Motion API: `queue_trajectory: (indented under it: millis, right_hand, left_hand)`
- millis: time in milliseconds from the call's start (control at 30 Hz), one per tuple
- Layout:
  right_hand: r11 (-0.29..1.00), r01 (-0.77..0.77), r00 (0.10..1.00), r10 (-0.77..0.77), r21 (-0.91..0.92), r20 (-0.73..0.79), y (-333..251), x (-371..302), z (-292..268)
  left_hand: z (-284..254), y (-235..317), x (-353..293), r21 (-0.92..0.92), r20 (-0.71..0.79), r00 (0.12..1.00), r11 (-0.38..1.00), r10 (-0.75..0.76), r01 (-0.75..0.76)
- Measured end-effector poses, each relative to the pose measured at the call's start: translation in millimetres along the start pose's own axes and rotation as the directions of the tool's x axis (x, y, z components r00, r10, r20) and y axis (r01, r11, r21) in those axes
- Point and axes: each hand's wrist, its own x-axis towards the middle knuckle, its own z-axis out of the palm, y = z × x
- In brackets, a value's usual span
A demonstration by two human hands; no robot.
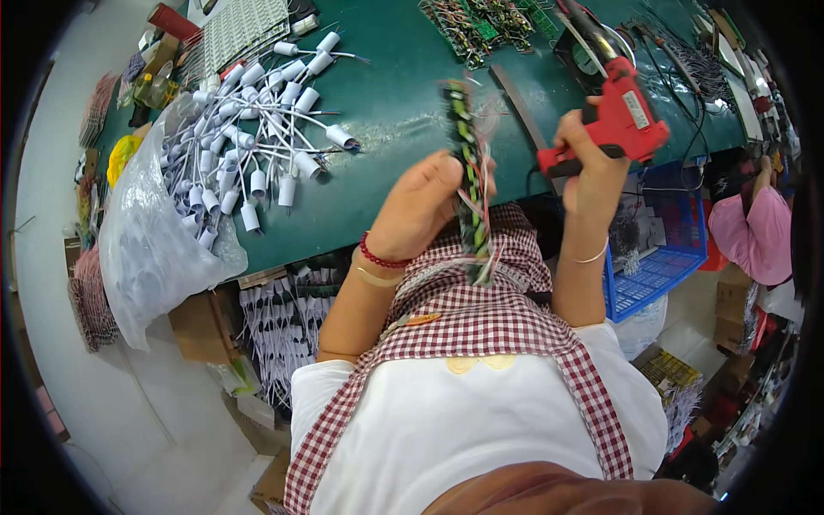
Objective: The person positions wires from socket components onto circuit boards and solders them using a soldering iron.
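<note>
Green worktop [386, 107] lies behind the red tool [615, 120], a blue crate [637, 290] nearby.

Maroon-checked apron [472, 330], white shirt [481, 412].

Your green-topped workbench [386, 81] stretches before you, loaded at left, far side and right.
On your left, a tangled heap of white cylindrical lamp holders [243, 137] with white wires lies against a clear plastic bag [154, 245] that droops over the near edge. Ahead of you sit wired green circuit boards [485, 30]; nearer, a flat grey bar [518, 105] lies slantwise. Dark cables [708, 70] tangle at far right.
</note>
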Motion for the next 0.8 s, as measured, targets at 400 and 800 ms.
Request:
queue_trajectory:
  millis: [400,800]
  right_hand:
    - [0.971,0.068,0.962,-0.003,-0.229,0.275,19.9,-43.0,15.7]
    - [0.954,-0.294,0.941,0.301,-0.066,0.158,11.8,-35.4,8.9]
  left_hand:
    - [4.9,-3.2,8.6,0.538,-0.311,0.856,0.819,0.412,-0.199]
    - [12.0,-5.2,-4.8,0.235,-0.295,0.946,0.970,0.133,-0.063]
